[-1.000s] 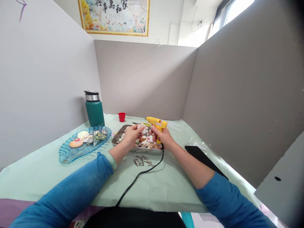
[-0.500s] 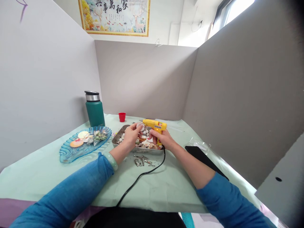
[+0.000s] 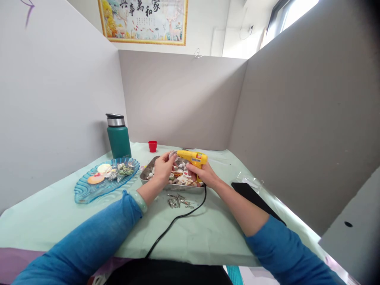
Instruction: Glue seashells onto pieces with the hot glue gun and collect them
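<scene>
Pinched in the fingers of my left hand (image 3: 163,168) is a pale shell (image 3: 172,156), mostly covered by the fingertips. My right hand (image 3: 203,173) is wrapped round the handle of a yellow hot glue gun (image 3: 192,157), whose nozzle points left, at or very near the shell. Whether the tip touches it I cannot tell. Under both hands sits a metal tray (image 3: 185,189) holding many mixed seashells (image 3: 181,177). From the gun's handle a black cord (image 3: 175,220) runs down across the table to the front edge.
Small metal clips (image 3: 178,201) lie in front of the tray. To the left stand a blue shell-shaped dish (image 3: 86,192) with shells in it and a green bottle (image 3: 119,138). A red cup (image 3: 152,146) is behind. A black flat object (image 3: 257,202) lies right, beside clear plastic wrapping (image 3: 249,180). Grey partitions (image 3: 181,99) enclose the table.
The glue gun has tipped and shifted slightly left and down, its nozzle now closer to the left fingertips. The shell has turned in my left hand, showing less of its face.
</scene>
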A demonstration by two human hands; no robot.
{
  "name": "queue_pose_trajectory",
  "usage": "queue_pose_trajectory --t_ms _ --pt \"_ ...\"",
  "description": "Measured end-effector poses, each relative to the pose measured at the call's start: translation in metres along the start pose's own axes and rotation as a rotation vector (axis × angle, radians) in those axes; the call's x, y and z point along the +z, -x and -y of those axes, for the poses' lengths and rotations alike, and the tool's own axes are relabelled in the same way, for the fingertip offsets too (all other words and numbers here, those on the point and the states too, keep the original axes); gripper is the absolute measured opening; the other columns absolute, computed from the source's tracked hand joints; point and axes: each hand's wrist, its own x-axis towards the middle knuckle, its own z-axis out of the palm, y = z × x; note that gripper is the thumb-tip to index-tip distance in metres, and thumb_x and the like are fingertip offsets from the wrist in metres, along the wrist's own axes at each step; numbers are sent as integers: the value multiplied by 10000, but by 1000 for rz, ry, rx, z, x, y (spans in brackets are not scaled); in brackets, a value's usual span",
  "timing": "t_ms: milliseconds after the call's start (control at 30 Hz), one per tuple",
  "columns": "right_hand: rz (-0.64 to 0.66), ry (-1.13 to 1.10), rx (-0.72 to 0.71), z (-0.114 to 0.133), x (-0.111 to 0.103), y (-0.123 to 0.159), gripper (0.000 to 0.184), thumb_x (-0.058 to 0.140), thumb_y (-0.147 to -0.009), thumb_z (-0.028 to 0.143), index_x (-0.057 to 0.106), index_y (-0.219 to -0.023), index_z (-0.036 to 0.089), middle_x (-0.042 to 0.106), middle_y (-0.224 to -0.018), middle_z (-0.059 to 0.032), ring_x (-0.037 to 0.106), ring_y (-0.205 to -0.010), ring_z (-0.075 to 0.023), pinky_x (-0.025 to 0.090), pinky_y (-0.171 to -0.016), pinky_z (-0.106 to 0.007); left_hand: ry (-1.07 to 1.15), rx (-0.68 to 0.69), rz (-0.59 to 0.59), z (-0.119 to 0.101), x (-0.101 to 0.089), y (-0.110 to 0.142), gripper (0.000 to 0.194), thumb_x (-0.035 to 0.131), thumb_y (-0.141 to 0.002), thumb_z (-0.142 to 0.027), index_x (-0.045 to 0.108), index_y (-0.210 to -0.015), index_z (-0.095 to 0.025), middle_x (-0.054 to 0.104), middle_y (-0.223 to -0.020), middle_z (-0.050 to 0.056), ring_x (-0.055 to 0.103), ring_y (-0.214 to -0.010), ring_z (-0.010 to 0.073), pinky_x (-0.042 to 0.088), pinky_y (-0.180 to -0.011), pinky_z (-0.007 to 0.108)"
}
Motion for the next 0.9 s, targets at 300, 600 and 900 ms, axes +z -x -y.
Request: queue_pose_trajectory --t_ms 300,600,900 --pt "4 51 -16 3 2 1 331 620 -755 472 535 -605 189 529 -523 10 470 -401 -102 381 -398 -236 -12 -3 -5 1 -1 -2 250 644 -692 -351 636 -856 -162 558 -652 -23 460 -509 83 366 -430 184" --pt "-27 50 22 3 4 0 307 641 -741 441 538 -610 183 513 -514 20 474 -394 -99 377 -391 -231 -28 -11 -9 4 -2 -3 252 631 -711 -346 646 -883 -162 552 -623 -24 455 -493 85 367 -429 189" --pt "-72 58 58 5 6 0 303 676 -707 442 547 -602 188 518 -488 23 469 -385 -101 389 -388 -240 -9 0 6 4 -3 -2 229 642 -698 -343 654 -848 -171 554 -632 -27 456 -499 82 357 -428 187"
